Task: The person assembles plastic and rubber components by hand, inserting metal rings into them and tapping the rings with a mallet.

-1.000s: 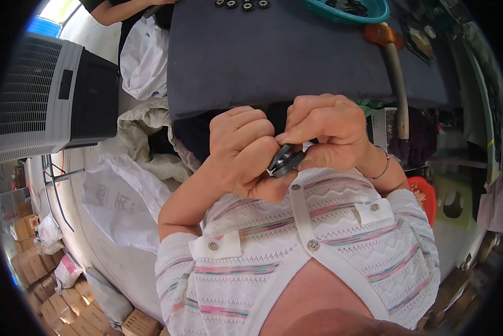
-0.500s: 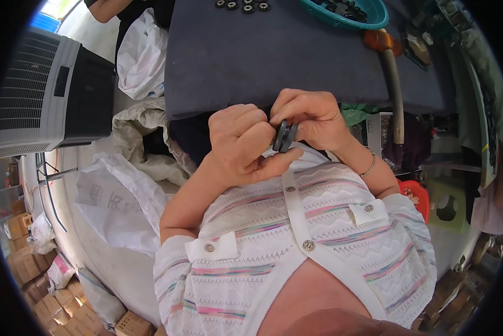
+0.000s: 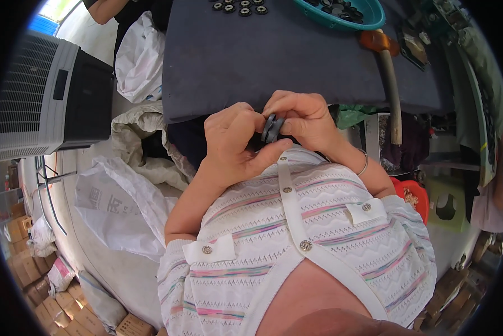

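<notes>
A small dark round wheel [image 3: 271,129] with a groove around its rim sits between my two hands, just off the table's near edge and in front of my body. My left hand [image 3: 235,140] is closed on its left side, thumb stretched out below it. From the right, my right hand [image 3: 306,120] pinches the same wheel between thumb and fingers. Part of the wheel is hidden by my fingers. At the far end of the dark cloth-covered table [image 3: 262,61] lie several black rings with pale metal centres [image 3: 244,11].
A teal basin [image 3: 341,23] of dark parts stands at the far right, beside an orange-headed mallet [image 3: 388,78] whose handle overhangs the table edge. White sacks [image 3: 142,61] and an air cooler [image 3: 55,89] are on the left. Another person's arm [image 3: 107,8] shows at far left.
Both hands have shifted slightly left with the wheel. The wheel has turned a little, showing more of its side, and my fingers have changed their hold on it.
</notes>
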{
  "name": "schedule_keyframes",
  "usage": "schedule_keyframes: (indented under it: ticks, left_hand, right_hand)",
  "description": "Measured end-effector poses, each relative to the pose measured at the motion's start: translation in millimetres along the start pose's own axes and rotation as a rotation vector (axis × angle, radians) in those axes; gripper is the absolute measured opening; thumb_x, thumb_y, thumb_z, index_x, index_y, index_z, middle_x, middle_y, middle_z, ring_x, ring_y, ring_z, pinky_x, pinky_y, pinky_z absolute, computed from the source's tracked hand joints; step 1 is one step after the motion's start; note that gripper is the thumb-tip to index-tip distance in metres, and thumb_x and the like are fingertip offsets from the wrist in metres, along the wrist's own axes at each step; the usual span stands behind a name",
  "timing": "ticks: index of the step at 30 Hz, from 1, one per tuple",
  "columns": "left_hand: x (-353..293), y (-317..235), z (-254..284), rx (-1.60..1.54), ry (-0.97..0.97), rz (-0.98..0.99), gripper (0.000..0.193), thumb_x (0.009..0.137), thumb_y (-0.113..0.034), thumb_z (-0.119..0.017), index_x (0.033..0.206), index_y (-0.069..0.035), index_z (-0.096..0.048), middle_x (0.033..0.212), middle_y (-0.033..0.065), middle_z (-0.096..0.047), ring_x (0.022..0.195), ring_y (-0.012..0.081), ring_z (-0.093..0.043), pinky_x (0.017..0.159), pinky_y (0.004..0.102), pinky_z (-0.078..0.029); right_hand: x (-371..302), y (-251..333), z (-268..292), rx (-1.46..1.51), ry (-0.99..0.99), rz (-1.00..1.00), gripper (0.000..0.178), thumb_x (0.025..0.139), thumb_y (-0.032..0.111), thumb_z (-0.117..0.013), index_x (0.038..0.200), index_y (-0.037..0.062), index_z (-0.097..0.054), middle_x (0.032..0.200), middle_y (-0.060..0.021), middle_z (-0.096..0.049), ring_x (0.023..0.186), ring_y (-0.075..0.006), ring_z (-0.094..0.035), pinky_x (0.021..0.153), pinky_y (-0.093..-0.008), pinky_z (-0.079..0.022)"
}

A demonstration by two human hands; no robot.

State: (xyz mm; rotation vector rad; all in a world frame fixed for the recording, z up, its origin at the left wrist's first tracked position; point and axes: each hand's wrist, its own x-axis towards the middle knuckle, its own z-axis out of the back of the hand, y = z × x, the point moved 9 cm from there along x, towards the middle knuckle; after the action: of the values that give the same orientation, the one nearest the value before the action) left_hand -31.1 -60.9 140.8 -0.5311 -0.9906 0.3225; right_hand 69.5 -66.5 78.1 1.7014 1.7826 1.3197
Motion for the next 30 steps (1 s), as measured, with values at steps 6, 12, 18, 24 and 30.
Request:
schedule_keyframes:
  ticks: [6,12,18,24,30]
  left_hand:
    - [6,-23,2,0.211,0.102,-0.186,0.029,0.065,-0.023,-0.071,0.068,-0.004,-0.049,0.057,0.0047,-0.039,0.045,0.0201,-0.041,0.041,0.0306,-0.033]
    - [13,-35,3,0.186,0.203,-0.242,0.031,0.065,-0.025,-0.07,0.065,-0.005,-0.047,0.058,0.0049,-0.039,0.045,0.0202,-0.041,0.041,0.0305,-0.032]
    - [18,-57,7,0.053,0.135,-0.354,0.03,0.062,-0.021,-0.068,0.057,-0.007,-0.042,0.053,0.0044,-0.036,0.039,0.019,-0.037,0.037,0.03,-0.029]
    - [26,-77,9,0.001,0.049,-0.473,0.029,0.062,-0.019,-0.065,0.055,-0.007,-0.04,0.053,0.0036,-0.037,0.038,0.0181,-0.036,0.036,0.0279,-0.029]
    - [23,-65,4,0.001,-0.029,-0.478,0.031,0.063,-0.019,-0.067,0.055,-0.007,-0.039,0.053,0.0039,-0.038,0.039,0.0182,-0.037,0.037,0.0278,-0.03]
  right_hand:
    - [-1,53,-29,-0.86,0.128,0.318,0.028,0.076,0.016,-0.07,0.096,-0.002,-0.064,0.089,-0.0137,-0.061,0.068,-0.0186,-0.059,0.058,-0.0257,-0.047]
    - [-5,69,-47,-0.954,0.139,0.427,0.029,0.077,0.024,-0.069,0.093,-0.0003,-0.064,0.086,-0.0139,-0.062,0.064,-0.0212,-0.06,0.053,-0.0267,-0.046]
    - [-7,72,-51,-0.764,0.133,0.361,0.03,0.078,0.029,-0.07,0.087,0.0006,-0.066,0.077,-0.0118,-0.062,0.059,-0.0178,-0.058,0.049,-0.0253,-0.043]
    - [-5,70,-53,-0.32,0.164,0.256,0.027,0.071,0.014,-0.078,0.083,-0.0047,-0.064,0.07,-0.0098,-0.059,0.06,-0.0153,-0.054,0.051,-0.0253,-0.041]
    - [-7,47,-37,0.04,0.072,0.13,0.024,0.072,0.01,-0.076,0.087,-0.0047,-0.063,0.081,-0.0095,-0.058,0.073,-0.0131,-0.053,0.06,-0.0235,-0.041]
